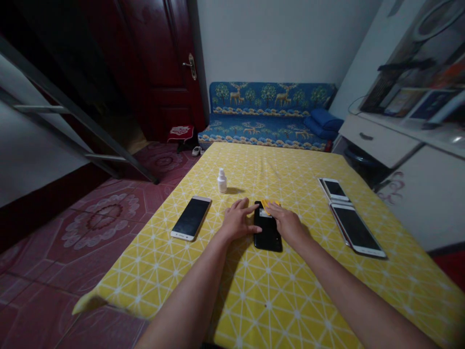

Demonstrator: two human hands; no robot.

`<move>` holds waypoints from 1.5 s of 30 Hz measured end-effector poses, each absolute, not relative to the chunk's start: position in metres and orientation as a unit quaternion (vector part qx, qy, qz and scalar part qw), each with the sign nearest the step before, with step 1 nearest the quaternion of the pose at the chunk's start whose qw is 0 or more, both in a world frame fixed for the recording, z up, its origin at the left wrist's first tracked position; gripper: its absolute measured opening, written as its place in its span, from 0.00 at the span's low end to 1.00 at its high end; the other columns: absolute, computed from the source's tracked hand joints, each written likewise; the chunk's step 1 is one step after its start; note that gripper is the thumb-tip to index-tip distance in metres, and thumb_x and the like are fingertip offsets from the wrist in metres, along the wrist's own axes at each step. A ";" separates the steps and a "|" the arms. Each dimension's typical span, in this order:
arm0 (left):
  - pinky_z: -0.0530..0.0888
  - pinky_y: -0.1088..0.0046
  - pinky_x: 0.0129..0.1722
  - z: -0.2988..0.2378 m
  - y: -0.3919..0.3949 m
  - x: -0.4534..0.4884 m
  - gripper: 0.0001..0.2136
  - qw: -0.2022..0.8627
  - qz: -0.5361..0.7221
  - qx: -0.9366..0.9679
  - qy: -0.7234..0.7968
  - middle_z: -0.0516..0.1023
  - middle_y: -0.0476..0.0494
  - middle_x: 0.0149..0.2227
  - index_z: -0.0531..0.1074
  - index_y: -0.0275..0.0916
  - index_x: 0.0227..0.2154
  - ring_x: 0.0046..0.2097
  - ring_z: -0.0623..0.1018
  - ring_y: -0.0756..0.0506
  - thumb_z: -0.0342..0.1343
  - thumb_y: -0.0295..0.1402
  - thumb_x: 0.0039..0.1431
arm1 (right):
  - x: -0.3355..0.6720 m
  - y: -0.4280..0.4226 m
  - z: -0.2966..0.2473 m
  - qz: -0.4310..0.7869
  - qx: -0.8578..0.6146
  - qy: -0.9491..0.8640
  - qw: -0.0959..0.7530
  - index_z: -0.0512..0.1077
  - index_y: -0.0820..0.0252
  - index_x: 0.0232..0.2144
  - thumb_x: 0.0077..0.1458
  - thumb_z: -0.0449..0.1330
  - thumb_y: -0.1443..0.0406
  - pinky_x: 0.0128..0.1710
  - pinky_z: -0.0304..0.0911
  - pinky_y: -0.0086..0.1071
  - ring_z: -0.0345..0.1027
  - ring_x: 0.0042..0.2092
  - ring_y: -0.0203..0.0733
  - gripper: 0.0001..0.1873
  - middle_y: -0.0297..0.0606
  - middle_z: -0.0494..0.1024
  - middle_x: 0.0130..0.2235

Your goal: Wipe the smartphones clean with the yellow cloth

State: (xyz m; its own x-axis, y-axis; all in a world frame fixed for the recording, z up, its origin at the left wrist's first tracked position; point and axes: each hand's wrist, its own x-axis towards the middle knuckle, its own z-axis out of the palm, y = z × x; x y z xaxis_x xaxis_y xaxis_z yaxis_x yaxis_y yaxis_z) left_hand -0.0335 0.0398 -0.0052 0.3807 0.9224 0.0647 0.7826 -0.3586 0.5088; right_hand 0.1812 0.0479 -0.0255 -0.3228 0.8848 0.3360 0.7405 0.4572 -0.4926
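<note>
A black smartphone (267, 238) lies on the yellow patterned tablecloth (290, 276), with a small pale label near its upper end. My left hand (237, 222) is beside its left edge, fingers spread, the thumb and forefinger touching the phone. Pressed onto the phone's upper right part is a folded yellow-orange cloth (266, 204), under the fingers of my right hand (286, 224). Those fingers partly hide the cloth. Just beyond my left hand stands a small white bottle (222, 182). Farther left lies a white-edged phone (192, 218), dark screen up.
On the table's right side lie a large white phone (358, 230) and a smaller white phone (334, 189), each overlapping another device. A blue patterned sofa (254, 123) is past the far edge. White drawers (379, 138) stand at right, a metal ladder (83, 128) at left.
</note>
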 end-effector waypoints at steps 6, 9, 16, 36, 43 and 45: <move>0.56 0.46 0.60 -0.001 0.039 -0.036 0.21 0.199 0.127 0.826 0.512 0.52 0.46 0.69 0.64 0.61 0.59 0.68 0.51 0.35 0.50 0.48 0.62 | 0.181 0.043 -0.022 0.117 -0.503 -0.811 0.276 0.76 0.57 0.49 0.49 0.48 0.80 0.62 0.60 0.46 0.65 0.60 0.46 0.30 0.40 0.73 0.56; 0.56 0.47 0.60 -0.001 0.040 -0.037 0.19 0.195 0.122 0.826 0.514 0.52 0.48 0.69 0.64 0.62 0.58 0.68 0.52 0.37 0.48 0.40 0.65 | 0.183 0.036 -0.020 0.101 -0.484 -0.825 0.274 0.75 0.56 0.51 0.48 0.48 0.81 0.62 0.61 0.43 0.65 0.60 0.43 0.32 0.38 0.73 0.57; 0.59 0.47 0.59 -0.007 0.043 -0.035 0.20 0.178 0.131 0.823 0.523 0.54 0.48 0.68 0.66 0.62 0.57 0.67 0.54 0.36 0.51 0.40 0.63 | 0.190 0.000 -0.014 0.114 -0.473 -0.838 0.248 0.73 0.59 0.52 0.49 0.46 0.81 0.63 0.59 0.45 0.62 0.62 0.44 0.32 0.41 0.71 0.58; 0.59 0.50 0.60 -0.009 0.043 -0.033 0.17 0.176 0.150 0.816 0.530 0.57 0.50 0.67 0.69 0.59 0.55 0.66 0.56 0.37 0.47 0.39 0.65 | 0.172 -0.013 -0.003 0.097 -0.491 -0.844 0.193 0.73 0.60 0.53 0.49 0.44 0.83 0.62 0.61 0.43 0.63 0.61 0.43 0.34 0.42 0.72 0.57; 0.60 0.48 0.59 -0.003 0.042 -0.033 0.17 0.178 0.141 0.818 0.529 0.58 0.52 0.67 0.71 0.59 0.53 0.66 0.56 0.37 0.49 0.36 0.64 | 0.151 0.013 0.003 0.112 -0.484 -0.826 0.266 0.75 0.47 0.50 0.49 0.47 0.83 0.60 0.64 0.42 0.70 0.56 0.45 0.36 0.32 0.77 0.53; 0.60 0.48 0.59 -0.002 0.042 -0.033 0.17 0.182 0.139 0.815 0.532 0.57 0.52 0.67 0.70 0.60 0.54 0.66 0.56 0.37 0.49 0.38 0.64 | 0.151 0.002 0.000 0.124 -0.449 -0.842 0.272 0.73 0.46 0.52 0.49 0.47 0.83 0.60 0.64 0.42 0.68 0.58 0.44 0.37 0.31 0.75 0.55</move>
State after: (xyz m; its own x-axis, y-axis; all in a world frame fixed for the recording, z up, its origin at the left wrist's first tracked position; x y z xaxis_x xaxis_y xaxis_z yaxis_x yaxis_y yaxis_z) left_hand -0.0329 0.0416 -0.0019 0.3958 0.9177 0.0331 0.8163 -0.3681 0.4450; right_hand 0.1506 0.0017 0.0005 -0.4490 0.8239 0.3458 0.6886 0.5657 -0.4536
